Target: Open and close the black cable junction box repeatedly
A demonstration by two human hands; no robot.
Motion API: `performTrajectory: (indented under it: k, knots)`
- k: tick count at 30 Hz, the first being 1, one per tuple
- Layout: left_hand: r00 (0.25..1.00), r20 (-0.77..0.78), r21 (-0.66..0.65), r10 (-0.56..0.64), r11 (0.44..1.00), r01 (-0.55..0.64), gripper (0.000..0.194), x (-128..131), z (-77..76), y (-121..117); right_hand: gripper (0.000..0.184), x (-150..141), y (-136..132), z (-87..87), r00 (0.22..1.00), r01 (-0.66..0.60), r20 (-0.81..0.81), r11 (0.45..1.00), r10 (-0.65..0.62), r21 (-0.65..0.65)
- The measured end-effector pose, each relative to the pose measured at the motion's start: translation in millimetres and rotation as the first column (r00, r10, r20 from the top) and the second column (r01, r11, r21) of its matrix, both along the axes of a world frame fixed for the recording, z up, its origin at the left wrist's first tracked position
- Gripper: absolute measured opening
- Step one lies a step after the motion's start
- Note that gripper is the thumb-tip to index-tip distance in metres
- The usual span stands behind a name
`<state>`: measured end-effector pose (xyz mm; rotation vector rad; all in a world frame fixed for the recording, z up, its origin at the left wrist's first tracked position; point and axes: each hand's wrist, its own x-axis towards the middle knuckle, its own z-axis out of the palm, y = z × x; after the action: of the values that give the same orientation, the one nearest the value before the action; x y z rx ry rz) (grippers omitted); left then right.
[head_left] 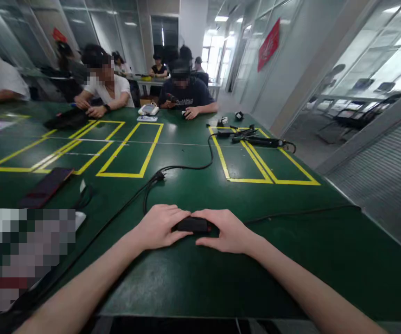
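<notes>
A black power adapter (pixel 193 225) lies low over the green tabletop, between my two hands. My left hand (pixel 160 226) grips its left end, fingers over the top and thumb along the near side. At the other end, my right hand (pixel 230 231) curls around it, with the fingertips of both hands nearly meeting on top. A black cord with a plug (pixel 159 176) lies just beyond my left hand. Another thin black cable (pixel 301 212) runs from behind my right hand to the table's right edge. My palms hide the adapter's ends.
Yellow tape outlines (pixel 120 175) mark the green table (pixel 186 292). A phone (pixel 47 188) lies left, near a blurred-out object (pixel 26 255). Black cables and tools (pixel 256 138) sit at the far right. Across the table, people handle items beside a white device (pixel 148 109).
</notes>
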<state>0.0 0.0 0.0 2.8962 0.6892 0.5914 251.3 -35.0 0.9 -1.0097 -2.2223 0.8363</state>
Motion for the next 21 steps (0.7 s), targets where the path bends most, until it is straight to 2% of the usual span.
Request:
performTrajectory:
  k: [1, 3, 6, 7, 8, 11, 15, 17, 19, 21]
  knots:
    - [1.0, -0.015, 0.004, -0.007, 1.0, 0.007, 0.039, 1, 0.6, -1, 0.044, -1, -2, -0.5, 0.998, -0.016, -0.063, 0.99, 0.007, -0.137]
    - [0.999, -0.036, 0.01, -0.015, 1.0, 0.015, 0.038, 3, 1.3, -2, 0.037, -2, -5, -1.2, 0.986, -0.059, -0.168, 0.932, -0.002, -0.358]
    - [0.999, -0.045, 0.013, -0.009, 1.0, 0.01, 0.036, 6, 0.1, -4, 0.038, -7, -7, -1.2, 0.965, -0.126, -0.26, 0.808, -0.035, -0.575]
    - [0.999, -0.046, 0.012, -0.002, 1.0, 0.002, 0.035, 6, -0.4, -4, 0.04, -8, -8, -0.4, 0.962, -0.124, -0.269, 0.802, -0.048, -0.585]
    - [0.999, -0.042, 0.012, 0.009, 1.0, -0.008, 0.034, 7, -0.8, -4, 0.041, -10, -8, 1.0, 0.96, -0.107, -0.274, 0.817, -0.064, -0.566]
    - [0.999, 0.028, 0.039, 0.046, 0.998, -0.047, 0.041, 7, 1.4, -3, 0.041, -8, -8, 9.9, 0.947, -0.009, -0.288, 0.887, -0.14, -0.462]
    - [0.954, 0.271, 0.125, 0.126, 0.978, -0.165, 0.065, 3, 8.7, 1, 0.044, 26, -1, 32.4, 0.899, 0.183, -0.295, 0.888, -0.325, -0.422]
    - [0.928, 0.342, 0.133, 0.147, 0.97, -0.202, 0.066, 1, 9.9, 3, 0.047, 56, 5, 46.4, 0.81, 0.343, -0.326, 0.845, -0.487, -0.41]
    - [0.931, 0.334, 0.103, 0.146, 0.976, -0.19, 0.06, 0, 7.9, 4, 0.054, 88, 11, 60.0, 0.665, 0.525, -0.376, 0.761, -0.646, -0.381]
    - [0.952, 0.277, 0.049, 0.13, 0.988, -0.149, 0.051, 1, 3.8, 4, 0.06, 118, 15, 71.3, 0.514, 0.659, -0.463, 0.678, -0.722, -0.325]
